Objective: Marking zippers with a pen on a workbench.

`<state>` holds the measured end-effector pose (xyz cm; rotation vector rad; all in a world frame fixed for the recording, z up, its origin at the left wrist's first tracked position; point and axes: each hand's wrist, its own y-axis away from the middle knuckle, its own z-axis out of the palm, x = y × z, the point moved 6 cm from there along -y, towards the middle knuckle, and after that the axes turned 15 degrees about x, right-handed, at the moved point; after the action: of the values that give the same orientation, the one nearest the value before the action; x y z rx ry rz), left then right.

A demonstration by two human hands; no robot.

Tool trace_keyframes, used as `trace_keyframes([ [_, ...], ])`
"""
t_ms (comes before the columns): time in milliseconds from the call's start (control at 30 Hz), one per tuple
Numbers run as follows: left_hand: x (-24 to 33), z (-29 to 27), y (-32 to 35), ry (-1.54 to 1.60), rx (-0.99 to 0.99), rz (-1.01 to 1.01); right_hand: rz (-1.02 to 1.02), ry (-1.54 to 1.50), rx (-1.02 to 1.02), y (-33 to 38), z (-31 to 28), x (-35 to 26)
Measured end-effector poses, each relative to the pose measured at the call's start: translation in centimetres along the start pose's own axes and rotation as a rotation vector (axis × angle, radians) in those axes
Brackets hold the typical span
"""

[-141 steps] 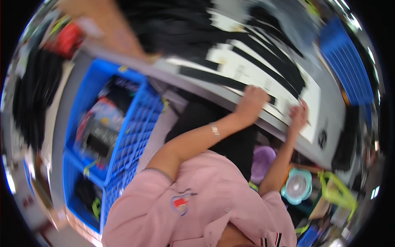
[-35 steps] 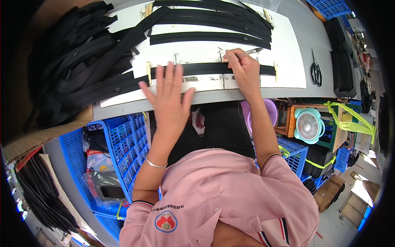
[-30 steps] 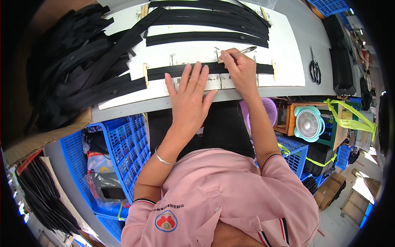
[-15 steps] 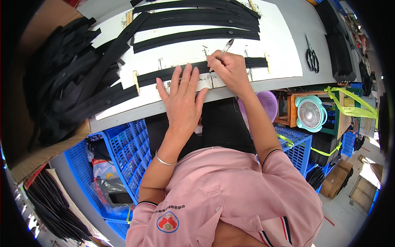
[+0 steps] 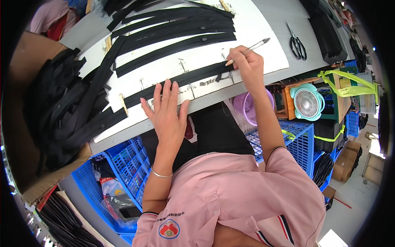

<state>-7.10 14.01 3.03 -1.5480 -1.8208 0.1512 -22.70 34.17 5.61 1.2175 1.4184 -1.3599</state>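
Black strip (image 5: pixel 181 80) near scissors (image 5: pixel 297 43)

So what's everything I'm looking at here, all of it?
white board: one, white, on the grey table, under the strips
black strip: one, black, nearest the table edge, under both hands
other black strips: several, black, farther up the board
pile of strips: a heap, black, in the cardboard box at left
cardboard box: one, brown, far left
scissors: one pair, black, on the table at right
fan: one, pale teal, below the table at right
crates: at least two, blue, under the table
pen: one, clear, in the right hand
left hand: flat on the black strip
right hand: gripping the pen
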Motion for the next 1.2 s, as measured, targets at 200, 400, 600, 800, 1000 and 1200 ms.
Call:
trace_keyframes([
  [200,1.1,0.4,-0.5,0.016,0.019,-0.044,-0.005,0.084,0.032,-1.7,-2.2,3.9],
  [400,5.8,4.3,-3.8,0.319,0.079,0.005,0.079,0.135,-0.013,-1.6,-1.9,4.0],
  [600,7.8,8.0,-6.0,0.359,0.084,0.040,-0.033,0.118,-0.015,-1.6,-1.7,3.9],
  [800,8.0,7.9,-6.2,0.337,0.103,0.015,-0.113,0.316,-0.044,-1.5,-1.4,3.4],
  [1000,8.2,8.1,-6.2,0.322,0.116,-0.010,-0.283,0.243,0.028,-1.5,-1.3,2.8],
  [1200,8.1,8.3,-6.3,0.329,0.117,-0.028,-0.118,0.193,-0.074,-1.1,-2.3,3.3],
])
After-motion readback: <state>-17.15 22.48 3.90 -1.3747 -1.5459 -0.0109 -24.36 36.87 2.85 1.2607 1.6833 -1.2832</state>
